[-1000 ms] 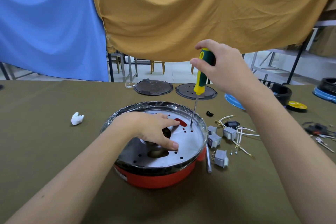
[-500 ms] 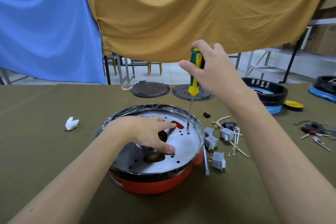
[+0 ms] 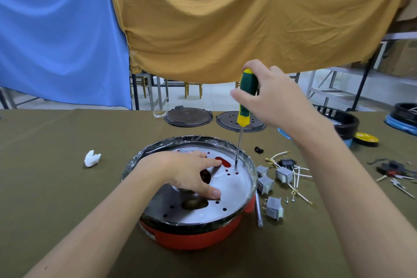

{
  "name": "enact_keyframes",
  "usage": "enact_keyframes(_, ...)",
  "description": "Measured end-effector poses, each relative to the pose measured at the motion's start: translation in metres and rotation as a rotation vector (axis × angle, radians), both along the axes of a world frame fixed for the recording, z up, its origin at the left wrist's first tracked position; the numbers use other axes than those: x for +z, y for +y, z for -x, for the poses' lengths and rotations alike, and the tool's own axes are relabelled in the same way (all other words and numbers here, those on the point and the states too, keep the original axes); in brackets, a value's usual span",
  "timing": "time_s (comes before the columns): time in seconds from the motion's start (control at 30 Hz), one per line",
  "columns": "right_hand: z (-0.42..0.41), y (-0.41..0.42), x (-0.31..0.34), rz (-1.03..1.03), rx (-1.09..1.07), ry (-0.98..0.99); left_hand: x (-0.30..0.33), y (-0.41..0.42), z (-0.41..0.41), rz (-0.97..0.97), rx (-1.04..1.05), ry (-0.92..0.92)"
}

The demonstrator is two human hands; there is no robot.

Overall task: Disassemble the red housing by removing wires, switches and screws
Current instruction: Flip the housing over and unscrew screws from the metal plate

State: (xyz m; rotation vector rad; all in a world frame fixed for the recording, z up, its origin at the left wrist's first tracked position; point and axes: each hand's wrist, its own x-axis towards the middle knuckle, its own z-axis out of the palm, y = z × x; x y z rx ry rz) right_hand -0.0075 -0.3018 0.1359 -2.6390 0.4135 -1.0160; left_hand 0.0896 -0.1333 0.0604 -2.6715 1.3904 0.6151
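A person's right hand grips a green-and-yellow screwdriver, tip down on the metal plate of the red housing, while the left hand rests flat-fingered on the plate.

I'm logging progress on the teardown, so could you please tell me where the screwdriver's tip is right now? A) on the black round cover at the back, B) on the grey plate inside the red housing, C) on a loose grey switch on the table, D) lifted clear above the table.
B: the right hand grips the screwdriver upright, its tip down on the grey plate of the red housing.
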Motion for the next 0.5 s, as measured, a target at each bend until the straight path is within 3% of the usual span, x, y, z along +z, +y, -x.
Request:
enact_keyframes(0.2, -0.003, 0.000, 0.006, -0.004, -0.074, -0.079, 0.000, 0.000, 0.001, 0.009, -0.003, -0.002)
enact_keyframes(0.4, 0.003, -0.009, 0.013, -0.131, 0.155, 0.056, 0.000, 0.000, 0.000, 0.009, -0.003, 0.003)
enact_keyframes(0.5, -0.001, -0.003, 0.006, -0.170, 0.133, -0.020, -0.001, 0.000, 0.000, 0.010, 0.001, 0.010)
